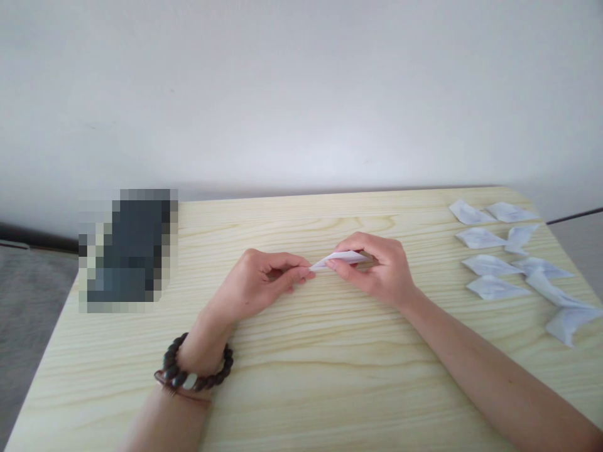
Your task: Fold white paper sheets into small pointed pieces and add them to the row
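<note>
A folded piece of white paper [347, 256] is held between my two hands over the middle of the table. My left hand [264, 280] pinches its pointed left tip between thumb and fingers. On the other side, my right hand [379, 267] grips the wider body, thumb on the near face and fingers behind. The paper is narrow and tapers to the left; part of it is hidden by my right fingers. A dark beaded bracelet [176, 380] circles my left wrist.
Several folded white paper pieces [490, 266] lie in loose rows at the right of the wood-grain table [301, 389], some overlapping. A dark, pixelated rectangular object [134, 251] rests at the far left. A pale wall [301, 94] stands behind the table's back edge.
</note>
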